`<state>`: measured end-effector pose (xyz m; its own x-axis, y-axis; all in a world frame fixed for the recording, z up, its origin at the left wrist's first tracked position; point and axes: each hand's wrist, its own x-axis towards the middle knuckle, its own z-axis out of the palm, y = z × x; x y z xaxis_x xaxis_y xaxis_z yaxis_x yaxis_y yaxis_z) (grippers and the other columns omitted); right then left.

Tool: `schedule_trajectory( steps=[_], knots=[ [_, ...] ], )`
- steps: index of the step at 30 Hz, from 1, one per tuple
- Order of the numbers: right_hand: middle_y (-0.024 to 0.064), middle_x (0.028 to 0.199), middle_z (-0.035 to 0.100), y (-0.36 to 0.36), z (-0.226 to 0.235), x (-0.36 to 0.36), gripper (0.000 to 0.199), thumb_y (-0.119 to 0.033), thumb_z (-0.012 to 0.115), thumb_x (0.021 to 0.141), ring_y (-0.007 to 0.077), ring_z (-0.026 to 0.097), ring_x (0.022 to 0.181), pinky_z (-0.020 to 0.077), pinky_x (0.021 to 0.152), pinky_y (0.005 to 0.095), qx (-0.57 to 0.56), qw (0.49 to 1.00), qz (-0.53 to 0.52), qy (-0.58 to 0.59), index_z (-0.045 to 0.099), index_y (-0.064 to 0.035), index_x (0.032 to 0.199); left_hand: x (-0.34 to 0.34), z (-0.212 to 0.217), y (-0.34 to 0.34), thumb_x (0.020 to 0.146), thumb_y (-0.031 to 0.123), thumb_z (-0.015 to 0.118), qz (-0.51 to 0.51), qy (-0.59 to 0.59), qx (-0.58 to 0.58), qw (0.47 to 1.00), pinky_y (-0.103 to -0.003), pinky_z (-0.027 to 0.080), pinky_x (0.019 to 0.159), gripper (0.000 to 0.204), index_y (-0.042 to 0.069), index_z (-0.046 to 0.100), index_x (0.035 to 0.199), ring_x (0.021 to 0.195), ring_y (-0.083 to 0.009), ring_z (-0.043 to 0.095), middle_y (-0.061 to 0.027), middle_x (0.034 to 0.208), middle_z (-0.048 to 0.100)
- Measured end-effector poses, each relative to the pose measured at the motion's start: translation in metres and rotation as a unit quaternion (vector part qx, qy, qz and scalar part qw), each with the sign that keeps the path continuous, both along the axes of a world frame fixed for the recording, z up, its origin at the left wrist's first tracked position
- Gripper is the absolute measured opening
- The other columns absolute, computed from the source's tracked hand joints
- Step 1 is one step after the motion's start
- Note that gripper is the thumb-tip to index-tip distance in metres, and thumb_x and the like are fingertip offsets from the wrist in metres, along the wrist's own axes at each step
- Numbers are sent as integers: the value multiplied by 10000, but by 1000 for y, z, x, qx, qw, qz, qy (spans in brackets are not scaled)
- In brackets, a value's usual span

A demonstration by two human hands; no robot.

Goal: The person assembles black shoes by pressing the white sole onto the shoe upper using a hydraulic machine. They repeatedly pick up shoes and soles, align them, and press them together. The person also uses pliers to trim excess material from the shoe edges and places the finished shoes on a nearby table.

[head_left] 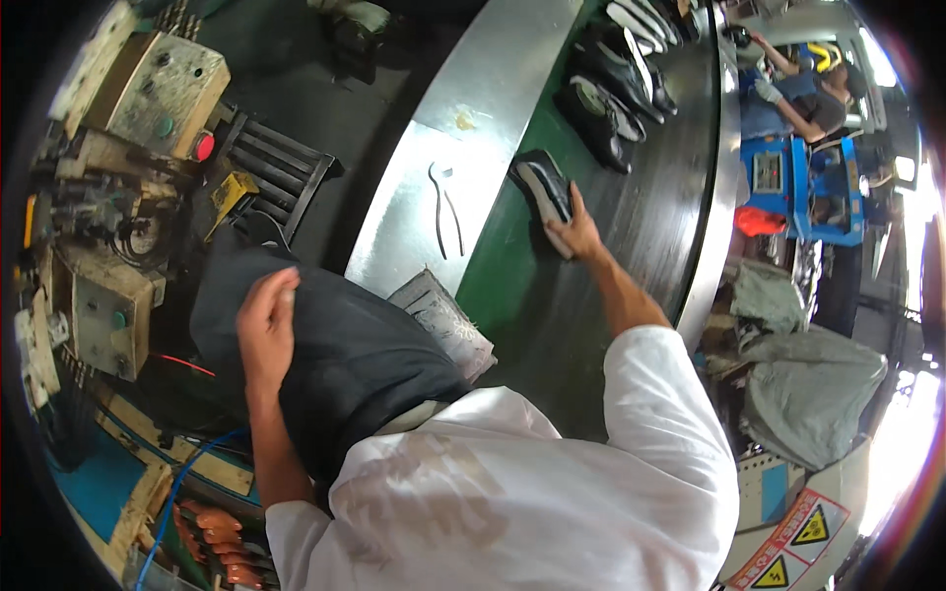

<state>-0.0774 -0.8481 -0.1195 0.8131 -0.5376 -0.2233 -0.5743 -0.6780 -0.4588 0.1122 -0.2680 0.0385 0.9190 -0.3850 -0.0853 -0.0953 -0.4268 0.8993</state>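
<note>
Shoe (544,202), dark with a pale sole, count one, lies on the green belt (507,286) under the right hand (577,232). That hand is clamped on the shoe's near end, thumb along its right flank; whether the shoe bears on the belt or is partly raised cannot be told. Left hand (268,320) hangs above the thigh, fingers loosely bent, touching no visible object; its palm is hidden.

Step in hand, as judged: gripping one shoe on the belt. Moving it would call for a firm hold on the near end and clearance from the neighbouring shoes.

Count, near to far:
- Fabric-covered pad (439,313): one, left of the right hand and nearer the body.
- Pincers (445,209): one, left of the right hand, on the metal ledge (389,231).
- Dark shoes (596,113): at least four, beyond the right hand; paler ones behind overlap too closely to count.
- Control boxes (168,94): two, left of the left hand.
- Blue machine (803,187): one, well right of the right hand.
- Co-worker (813,103): one, beyond that machine.
</note>
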Motion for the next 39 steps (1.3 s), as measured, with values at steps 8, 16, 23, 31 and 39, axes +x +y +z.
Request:
schedule_trajectory(
  steps=[8, 16, 23, 31, 39],
  knots=[
    [212, 1293, 708, 179, 116, 57, 795, -291, 829, 945, 251, 711, 1108, 572, 987, 369, 399, 890, -170, -139, 484, 124, 1528, 29, 0, -78, 1100, 139, 656, -50, 78, -223, 971, -339, 537, 1077, 455, -8, 572, 1523, 1239, -227, 706, -190, 1388, 696],
    [251, 1428, 654, 406, 196, 155, 966, -367, 849, 935, 285, 630, 1329, 481, 1149, 400, 438, 883, 161, -47, 375, 122, 1620, 72, 18, 12, 1085, 213, 651, 165, -164, -119, 965, -412, 491, 1128, 419, -16, 652, 1436, 1340, -347, 645, -211, 1402, 697],
    [251, 1460, 651, 470, 194, 181, 946, -282, 849, 932, 302, 645, 1326, 494, 1133, 400, 423, 819, 384, 52, 346, 4, 1680, 5, 51, 148, 1014, 22, 699, 212, -219, -18, 952, -384, 539, 1060, 308, -33, 723, 1316, 1242, -345, 702, -204, 1282, 727],
    [341, 1585, 490, 494, 153, 203, 1167, -74, 818, 876, 465, 533, 1463, 464, 1199, 458, 301, 784, 526, -131, 42, -53, 1748, -70, 80, 132, 774, 216, 974, 155, -119, -279, 940, -470, 330, 1292, 1103, -14, 360, 1661, 1556, -376, 437, -224, 1691, 414],
    [391, 1639, 370, 492, 110, 169, 1146, -63, 815, 880, 534, 472, 1472, 419, 1233, 534, 305, 762, 544, -175, 31, 54, 1708, -77, 65, 102, 702, 73, 784, 146, -213, -91, 962, -516, 402, 1251, 778, -33, 564, 1441, 1476, -419, 529, -231, 1492, 600]
  ],
)
